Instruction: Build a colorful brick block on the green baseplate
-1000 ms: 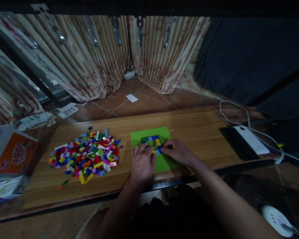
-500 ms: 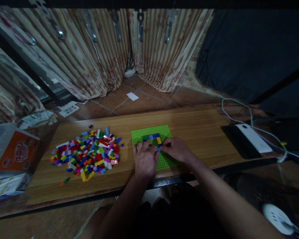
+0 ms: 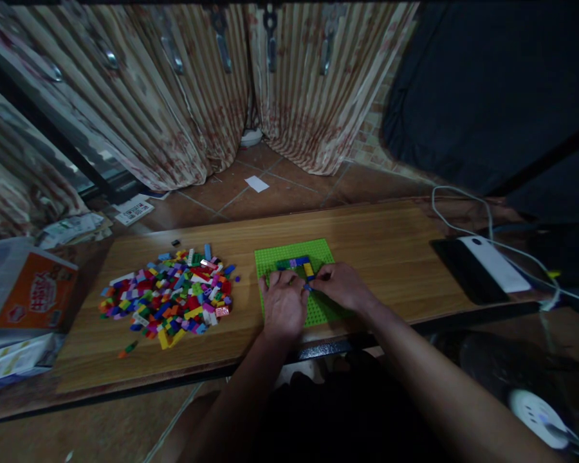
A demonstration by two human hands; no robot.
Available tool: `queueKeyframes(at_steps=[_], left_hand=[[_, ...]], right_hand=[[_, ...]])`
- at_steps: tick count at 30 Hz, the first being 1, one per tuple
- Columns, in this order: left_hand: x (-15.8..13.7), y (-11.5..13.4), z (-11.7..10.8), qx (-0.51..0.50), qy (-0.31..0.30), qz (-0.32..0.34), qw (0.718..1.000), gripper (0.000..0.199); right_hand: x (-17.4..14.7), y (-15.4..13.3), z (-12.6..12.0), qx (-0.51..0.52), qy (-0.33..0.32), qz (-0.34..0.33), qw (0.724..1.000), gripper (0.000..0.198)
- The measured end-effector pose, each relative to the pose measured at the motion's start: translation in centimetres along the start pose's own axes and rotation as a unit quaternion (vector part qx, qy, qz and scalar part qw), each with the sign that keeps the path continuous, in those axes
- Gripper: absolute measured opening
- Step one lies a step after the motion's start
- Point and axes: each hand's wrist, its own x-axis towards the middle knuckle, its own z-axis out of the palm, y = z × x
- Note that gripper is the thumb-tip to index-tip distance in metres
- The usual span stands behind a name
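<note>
A green studded baseplate (image 3: 294,249) lies on the wooden tabletop, partly covered by both hands. On it, a joined row of toy bricks runs from a green brick (image 3: 283,264) through a purple one to a blue brick (image 3: 302,261). A yellow brick (image 3: 307,269) continues toward me along the right side. My right hand (image 3: 343,287) pinches a small blue brick (image 3: 311,279) beside the yellow one's near end. Curled over the plate's left part, my left hand (image 3: 284,307) has its thumb close to the right fingertips. What its fingers hold, if anything, is hidden.
A large heap of mixed bricks (image 3: 168,292) is spread left of the plate. Rightward lies a black and white flat object (image 3: 495,263) with white cables (image 3: 487,212) nearby. A clear bin with an orange label (image 3: 38,289) stands past the table's left end.
The view has shifted slightly. Both hands stay at the same spot on the baseplate, with only a small shift of the fingers around the blue brick.
</note>
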Motion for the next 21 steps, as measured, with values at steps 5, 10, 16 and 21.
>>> queueKeyframes(at_steps=[5,10,16,21], left_hand=[[0.3,0.1,0.0,0.003,-0.017,-0.010,1.000,0.009],[0.5,0.1,-0.2,-0.003,-0.025,-0.015,1.000,0.006],[0.3,0.0,-0.1,-0.015,-0.014,-0.005,1.000,0.008],[-0.2,-0.8,0.0,-0.072,0.002,0.023,0.997,0.017]], right_hand=[[0.0,-0.3,0.3,-0.017,-0.005,0.021,1.000,0.012],[0.1,-0.3,0.5,-0.006,-0.008,0.018,1.000,0.011],[0.3,0.6,0.2,0.020,-0.025,-0.012,0.999,0.013],[0.6,1.4,0.1,0.071,-0.013,-0.024,0.997,0.020]])
